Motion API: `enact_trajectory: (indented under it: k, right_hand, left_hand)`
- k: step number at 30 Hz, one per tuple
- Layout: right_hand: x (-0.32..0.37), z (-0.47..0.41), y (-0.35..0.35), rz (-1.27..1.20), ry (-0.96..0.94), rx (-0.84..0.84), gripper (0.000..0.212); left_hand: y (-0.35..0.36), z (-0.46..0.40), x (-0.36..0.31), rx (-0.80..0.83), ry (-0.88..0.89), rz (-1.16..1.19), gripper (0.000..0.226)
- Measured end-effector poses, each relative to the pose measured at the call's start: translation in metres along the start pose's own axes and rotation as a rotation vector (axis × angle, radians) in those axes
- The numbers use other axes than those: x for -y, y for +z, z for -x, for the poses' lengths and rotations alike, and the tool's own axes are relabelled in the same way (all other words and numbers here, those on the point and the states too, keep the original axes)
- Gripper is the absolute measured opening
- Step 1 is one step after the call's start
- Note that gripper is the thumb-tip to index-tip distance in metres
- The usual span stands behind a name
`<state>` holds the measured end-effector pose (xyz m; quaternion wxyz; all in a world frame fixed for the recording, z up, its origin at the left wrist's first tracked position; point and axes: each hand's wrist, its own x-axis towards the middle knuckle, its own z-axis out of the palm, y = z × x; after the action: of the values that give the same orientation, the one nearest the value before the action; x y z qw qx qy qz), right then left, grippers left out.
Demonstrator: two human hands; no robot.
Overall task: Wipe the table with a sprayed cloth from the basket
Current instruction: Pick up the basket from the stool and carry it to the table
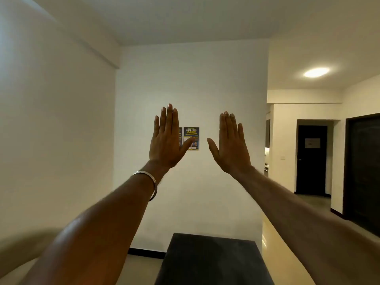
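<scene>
Both my arms are stretched out in front of me at head height, backs of the hands toward me. My left hand (166,140) is flat and holds nothing; a metal bangle sits on its wrist. My right hand (230,146) is flat too, thumb apart, holding nothing. Far below them, the dark table (211,262) shows at the bottom middle, its far end near the white wall. No cloth, basket or spray bottle is in view.
A white wall stands straight ahead with two small posters (191,138) on it. Another white wall runs along the left. To the right a corridor opens onto glossy floor (273,243), with a dark door (311,159) at its end.
</scene>
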<state>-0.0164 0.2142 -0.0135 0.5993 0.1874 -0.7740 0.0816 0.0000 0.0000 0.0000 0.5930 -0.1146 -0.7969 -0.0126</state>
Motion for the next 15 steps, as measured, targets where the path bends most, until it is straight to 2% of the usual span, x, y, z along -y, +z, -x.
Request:
enact_trajectory:
  k: [6, 15]
  right_hand:
    - [0.041, -0.004, 0.013, -0.044, -0.007, 0.044, 0.080]
    - [0.106, -0.003, 0.035, -0.136, -0.018, 0.023, 0.079]
  left_hand:
    - [-0.018, 0.015, 0.039, 0.028, -0.023, -0.095, 0.095]
    - [-0.046, 0.048, 0.096, 0.066, -0.044, -0.202, 0.092]
